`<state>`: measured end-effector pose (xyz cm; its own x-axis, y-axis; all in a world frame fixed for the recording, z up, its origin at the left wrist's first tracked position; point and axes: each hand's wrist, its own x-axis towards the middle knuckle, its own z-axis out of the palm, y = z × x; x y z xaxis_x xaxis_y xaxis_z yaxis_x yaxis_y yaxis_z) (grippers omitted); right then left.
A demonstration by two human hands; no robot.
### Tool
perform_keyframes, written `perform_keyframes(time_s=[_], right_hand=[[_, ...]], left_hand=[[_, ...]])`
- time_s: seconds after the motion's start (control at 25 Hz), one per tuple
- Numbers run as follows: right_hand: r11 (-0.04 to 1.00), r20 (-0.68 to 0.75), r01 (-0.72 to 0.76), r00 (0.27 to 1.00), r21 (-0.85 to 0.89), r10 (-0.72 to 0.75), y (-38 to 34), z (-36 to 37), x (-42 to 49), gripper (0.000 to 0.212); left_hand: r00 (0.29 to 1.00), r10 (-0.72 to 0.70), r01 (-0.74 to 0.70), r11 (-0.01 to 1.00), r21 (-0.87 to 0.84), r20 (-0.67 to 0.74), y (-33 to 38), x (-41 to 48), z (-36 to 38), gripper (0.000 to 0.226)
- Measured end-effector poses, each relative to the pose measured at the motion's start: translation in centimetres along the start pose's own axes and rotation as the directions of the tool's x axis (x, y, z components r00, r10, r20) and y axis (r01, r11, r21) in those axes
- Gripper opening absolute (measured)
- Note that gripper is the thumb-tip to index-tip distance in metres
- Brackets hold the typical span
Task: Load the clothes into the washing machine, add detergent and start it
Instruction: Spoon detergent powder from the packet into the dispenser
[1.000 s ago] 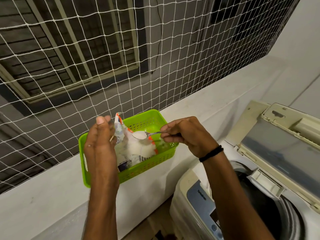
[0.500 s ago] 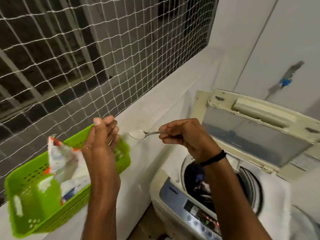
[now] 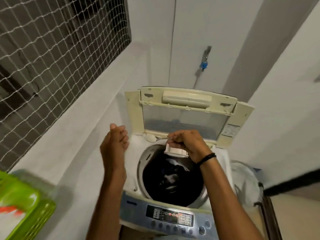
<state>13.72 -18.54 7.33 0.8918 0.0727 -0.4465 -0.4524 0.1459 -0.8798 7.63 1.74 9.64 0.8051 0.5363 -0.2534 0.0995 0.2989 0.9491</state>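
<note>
White cord net [image 3: 52,49] covers the opening at upper left, with a white ledge [image 3: 69,135] below it. The washing machine [image 3: 133,203], a top loader, stands against the ledge. Its cream lid [image 3: 185,118] is folded up at the back. The drum [image 3: 150,153] is open, with dark clothes [image 3: 173,177] inside.

A green basket [image 3: 29,205] sits on the ledge at lower left, blurred. An orange and white packet [image 3: 10,212] lies in it, its print unreadable.

The control panel [image 3: 169,216] is at the machine's near edge, with lit red digits and rows of small text too blurred to read. A brand word at the panel's left is also unreadable. The sticker [image 3: 228,129] on the lid's right frame is too small to read.

The left hand [image 3: 115,144] is raised over the machine's left rear corner. Its fingers are straight and close together, the palm faces right, and it holds nothing.

The right hand [image 3: 187,142] is above the drum's rear rim with fingers curled, pinching the handle of a metal spoon [image 3: 152,138]. The spoon bowl carries white powder and points left, just below the lid hinge. A black band is on the right wrist.

A small white tray [image 3: 174,151] sits at the drum's rear rim, right under the right hand.
</note>
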Motion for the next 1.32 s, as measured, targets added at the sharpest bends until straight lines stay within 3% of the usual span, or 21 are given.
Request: perform_keyframes(time_s=[0.16, 0.28, 0.4, 0.48, 0.56, 0.64, 0.84, 0.92, 1.0, 1.08, 1.2, 1.24, 1.32], right_hand=[[0.994, -0.201, -0.029, 0.978, 0.101, 0.049, 3.8, -5.1, 4.3, 0.024], [0.992, -0.3, -0.091, 0.947, 0.086, 0.113, 7.2, -8.2, 8.0, 0.022], [0.984, -0.418, -0.163, 0.901, -0.079, 0.115, 10.4, -9.4, 10.8, 0.009], [0.944, -0.455, -0.157, 0.891, -0.291, 0.008, 12.3, -8.8, 11.8, 0.015], [0.805, -0.398, -0.109, 0.902, -0.583, -0.167, 14.0, -7.9, 12.6, 0.023], [0.665, -0.302, -0.064, 0.92, -0.744, -0.249, 15.2, -7.1, 12.6, 0.034], [0.517, -0.17, 0.052, 0.912, -0.854, -0.373, 17.3, -7.2, 12.6, 0.056], [0.511, -0.168, 0.082, 0.89, -0.856, -0.423, 17.3, -7.0, 12.6, 0.055], [0.605, -0.279, 0.04, 0.862, -0.796, -0.424, 16.3, -6.8, 12.4, 0.043], [0.764, -0.43, -0.01, 0.831, -0.645, -0.352, 15.2, -6.6, 12.3, 0.027], [0.991, -0.494, -0.018, 0.868, -0.129, -0.049, 13.1, -6.0, 12.0, 0.019], [0.999, -0.46, -0.005, 0.888, 0.049, 0.027, 12.3, -5.6, 11.7, 0.018], [0.973, -0.379, 0.025, 0.923, 0.23, 0.066, 10.4, -4.5, 10.6, 0.018]], left_hand=[[0.971, -0.215, 0.213, 0.977, 0.032, 0.106, -6.2, 3.1, 4.4, 0.039], [0.903, -0.391, 0.391, 0.92, 0.037, 0.177, -11.2, 5.0, 6.8, 0.042], [0.767, -0.587, 0.612, 0.79, -0.023, 0.259, -15.5, 6.1, 8.4, 0.062], [0.685, -0.669, 0.715, 0.693, -0.089, 0.288, -17.9, 6.9, 9.0, 0.072], [0.628, -0.725, 0.774, 0.618, -0.135, 0.282, -19.7, 7.7, 9.6, 0.077], [0.597, -0.758, 0.802, 0.573, -0.169, 0.264, -21.1, 8.1, 10.0, 0.081], [0.567, -0.773, 0.824, 0.529, -0.204, 0.284, -23.5, 8.9, 10.5, 0.086], [0.58, -0.762, 0.815, 0.548, -0.191, 0.288, -24.1, 9.2, 10.6, 0.084], [0.594, -0.752, 0.804, 0.57, -0.172, 0.284, -24.3, 9.3, 10.5, 0.082], [0.621, -0.735, 0.783, 0.6, -0.165, 0.274, -23.7, 9.4, 10.3, 0.081], [0.679, -0.683, 0.732, 0.657, -0.179, 0.269, -21.4, 9.3, 9.8, 0.081], [0.713, -0.652, 0.699, 0.691, -0.184, 0.26, -20.5, 9.3, 9.5, 0.08], [0.8, -0.564, 0.597, 0.783, -0.176, 0.204, -17.8, 9.3, 8.9, 0.074]])
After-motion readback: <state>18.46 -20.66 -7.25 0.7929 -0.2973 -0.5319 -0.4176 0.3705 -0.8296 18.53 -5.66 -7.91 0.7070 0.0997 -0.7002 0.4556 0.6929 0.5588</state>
